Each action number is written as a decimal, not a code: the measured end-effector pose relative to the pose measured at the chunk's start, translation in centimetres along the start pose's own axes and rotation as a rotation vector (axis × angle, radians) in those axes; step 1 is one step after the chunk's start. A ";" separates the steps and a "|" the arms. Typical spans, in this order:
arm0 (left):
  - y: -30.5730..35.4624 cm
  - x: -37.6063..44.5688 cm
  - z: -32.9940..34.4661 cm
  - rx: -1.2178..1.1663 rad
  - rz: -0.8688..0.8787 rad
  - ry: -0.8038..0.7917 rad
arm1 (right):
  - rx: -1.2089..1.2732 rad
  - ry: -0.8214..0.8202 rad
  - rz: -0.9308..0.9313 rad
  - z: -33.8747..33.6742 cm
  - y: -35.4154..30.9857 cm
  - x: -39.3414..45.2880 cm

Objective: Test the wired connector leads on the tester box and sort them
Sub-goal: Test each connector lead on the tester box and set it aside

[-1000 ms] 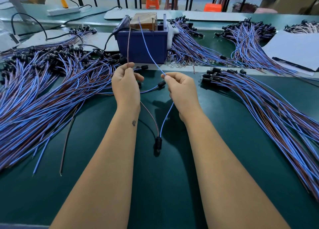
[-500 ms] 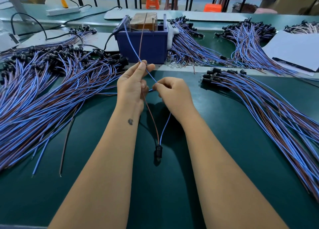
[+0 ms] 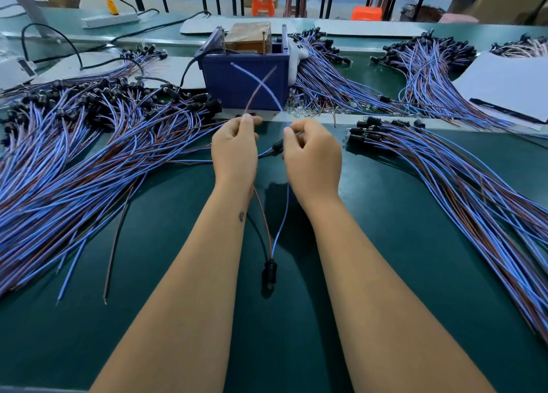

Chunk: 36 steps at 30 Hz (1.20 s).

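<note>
— Brown wire first?
— Brown wire (image 3: 260,88): pinched in the left hand (image 3: 235,149), free end rising in front of the tester box (image 3: 246,75). Blue wire (image 3: 258,81): pinched in the right hand (image 3: 312,158), free end crossing the brown one in an X just short of the box face. Both hands have curled fingers and are raised over the green desk (image 3: 385,274).

— And the connector end?
— Black connector (image 3: 269,274): hangs low between the forearms, both wires running down into it from the hands. A second black connector (image 3: 277,145) shows in the gap between the hands; whether either hand touches it cannot be told.

— Surroundings?
— Left pile of leads (image 3: 74,161): large fan of blue and brown wires, black connectors toward the back. Right pile of leads (image 3: 474,191): smaller fan, connectors near the right hand. Further bundles (image 3: 421,66) lie behind, right of the box. White sheet (image 3: 510,84): far right. Power strip (image 3: 109,22): far left, back.

— Anything obstructing?
— The crossed wire ends partly cover the box front; the hands hide the desk edge below it.
</note>
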State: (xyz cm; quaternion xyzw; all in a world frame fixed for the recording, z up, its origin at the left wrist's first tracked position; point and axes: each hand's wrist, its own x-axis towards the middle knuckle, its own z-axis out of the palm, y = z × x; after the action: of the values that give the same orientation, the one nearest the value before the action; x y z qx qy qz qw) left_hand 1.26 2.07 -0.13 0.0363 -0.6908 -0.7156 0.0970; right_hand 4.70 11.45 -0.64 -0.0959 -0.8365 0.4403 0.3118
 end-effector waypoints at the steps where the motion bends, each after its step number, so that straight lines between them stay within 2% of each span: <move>1: 0.0 0.1 -0.1 -0.021 -0.026 0.010 | 0.046 0.026 0.047 -0.1 0.1 0.2; 5: 0.2 0.5 -0.3 -0.161 -0.140 0.079 | 0.141 0.078 0.160 -0.4 0.5 0.7; 14: 0.1 0.8 -0.7 -0.309 -0.021 0.178 | 0.276 0.132 0.263 0.7 0.4 1.5; 19: -0.1 1.0 -0.5 -0.258 -0.030 0.152 | 0.326 0.064 0.271 1.6 0.3 1.9; 36: -0.3 1.7 -0.9 -0.162 -0.096 0.058 | 0.230 -0.044 0.242 2.7 0.7 2.8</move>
State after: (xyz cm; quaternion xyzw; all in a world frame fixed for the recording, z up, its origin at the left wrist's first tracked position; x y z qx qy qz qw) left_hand -0.26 0.91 -0.28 0.0821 -0.6251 -0.7715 0.0850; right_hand 0.79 11.27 -1.09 -0.1498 -0.7696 0.5696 0.2468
